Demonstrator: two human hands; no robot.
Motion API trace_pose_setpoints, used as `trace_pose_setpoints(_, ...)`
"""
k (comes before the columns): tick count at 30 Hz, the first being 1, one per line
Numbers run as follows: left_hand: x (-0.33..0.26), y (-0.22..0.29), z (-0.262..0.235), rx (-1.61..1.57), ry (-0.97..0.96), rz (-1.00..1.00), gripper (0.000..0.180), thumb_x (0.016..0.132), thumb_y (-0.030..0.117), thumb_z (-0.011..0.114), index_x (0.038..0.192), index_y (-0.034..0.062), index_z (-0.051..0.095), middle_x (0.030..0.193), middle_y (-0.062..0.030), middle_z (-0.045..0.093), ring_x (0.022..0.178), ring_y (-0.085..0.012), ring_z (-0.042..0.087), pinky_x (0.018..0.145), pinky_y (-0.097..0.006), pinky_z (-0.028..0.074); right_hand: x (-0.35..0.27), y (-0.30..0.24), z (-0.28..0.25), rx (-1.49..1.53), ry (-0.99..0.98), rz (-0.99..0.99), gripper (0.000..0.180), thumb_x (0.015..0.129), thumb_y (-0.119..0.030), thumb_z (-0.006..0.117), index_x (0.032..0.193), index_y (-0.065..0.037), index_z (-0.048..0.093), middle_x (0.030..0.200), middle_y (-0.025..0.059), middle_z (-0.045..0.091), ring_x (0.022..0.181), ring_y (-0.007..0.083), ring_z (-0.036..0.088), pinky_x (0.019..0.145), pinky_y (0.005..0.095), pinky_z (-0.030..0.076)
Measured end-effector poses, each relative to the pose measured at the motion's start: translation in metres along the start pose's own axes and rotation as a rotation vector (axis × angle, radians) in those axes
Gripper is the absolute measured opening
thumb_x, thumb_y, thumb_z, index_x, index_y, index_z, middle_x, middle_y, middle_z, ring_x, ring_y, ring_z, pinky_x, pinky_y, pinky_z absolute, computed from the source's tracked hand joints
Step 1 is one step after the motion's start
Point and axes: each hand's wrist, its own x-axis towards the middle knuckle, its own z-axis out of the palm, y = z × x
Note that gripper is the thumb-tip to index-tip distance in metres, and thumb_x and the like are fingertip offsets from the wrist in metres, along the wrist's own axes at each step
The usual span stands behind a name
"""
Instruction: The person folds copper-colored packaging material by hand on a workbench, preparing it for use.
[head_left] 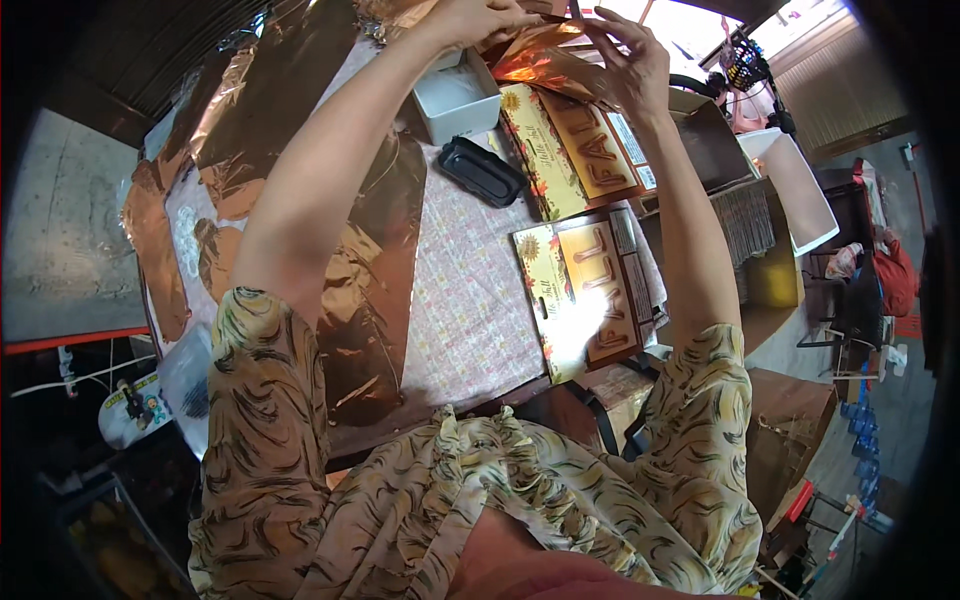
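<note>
Overhead, a copper foil sheet [545, 60] is pinched at its right edge by the fingers of the right hand [632, 62] and gripped at its left by the closed left hand [478, 18], both raised at the far side of the table [465, 300]. The sheet is held crumpled in the air between the hands, above a white box [457, 97]. A black case [482, 171] lies just near of the box, and two packaged signs [590, 290] lie to its right. More foil [365, 290] is spread along the left of the patterned cloth. The step in hand appears to be the handling of a single sheet; a gentle, even pull would be called for next, since thin foil is judged likely to tear or crease.
</note>
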Motion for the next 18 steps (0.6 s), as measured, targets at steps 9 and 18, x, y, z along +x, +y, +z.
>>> trace_pose_setpoints(9,0.045,-0.036,-0.058,-0.469,0.295,-0.154,0.013,0.098,0.009,0.066,0.102,-0.0029,0.070,0.086,-0.0052,0.069,0.076,-0.0128,0.068,0.063,-0.027,0.055,-0.021,-0.016,-0.043,-0.167,-0.326,0.432,0.031,0.092,-0.027,0.079,0.116,-0.006,0.078,0.096,0.0163,0.078,0.079,0.0157,0.072,0.071,0.0327,0.055)
trace_pose_setpoints(18,0.025,0.006,-0.084,-0.555,0.218,-0.140,0.017,0.092,0.008,0.076,0.107,0.0005,0.074,0.093,-0.0050,0.074,0.077,-0.0114,0.068,0.063,-0.026,0.054,0.064,-0.037,0.021,0.440,-0.752,0.303,0.066,0.091,-0.022,0.077,0.152,-0.016,0.051,0.150,0.0094,0.056,0.136,0.0263,0.056,0.110,0.0370,0.049)
